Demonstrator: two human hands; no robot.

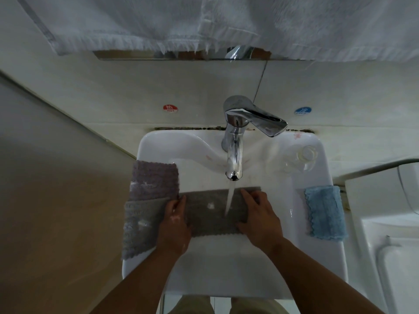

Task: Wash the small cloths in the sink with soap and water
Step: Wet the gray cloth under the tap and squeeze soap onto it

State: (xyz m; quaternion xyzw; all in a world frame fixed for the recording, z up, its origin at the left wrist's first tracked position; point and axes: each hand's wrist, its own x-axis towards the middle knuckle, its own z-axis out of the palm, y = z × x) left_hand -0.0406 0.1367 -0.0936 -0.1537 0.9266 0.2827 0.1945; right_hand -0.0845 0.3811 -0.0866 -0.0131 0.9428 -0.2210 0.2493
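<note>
A grey cloth (210, 214) is stretched flat over the basin of the white sink (226, 268), under water running from the chrome tap (234, 159). My left hand (175, 220) holds its left edge and my right hand (258, 215) grips its right edge. A dab of white soap foam sits on the cloth's middle. Two more greyish cloths hang over the sink's left rim: a purple-grey one (154, 180) and a grey one (140, 227) with foam flecks. A blue cloth (324, 214) lies on the right rim.
A clear plastic dish (306, 155) sits on the sink's back right corner. White towels (204, 23) hang overhead above a mirror edge. Red hot and blue cold stickers are on the wall tiles. A white toilet tank (385, 223) stands to the right.
</note>
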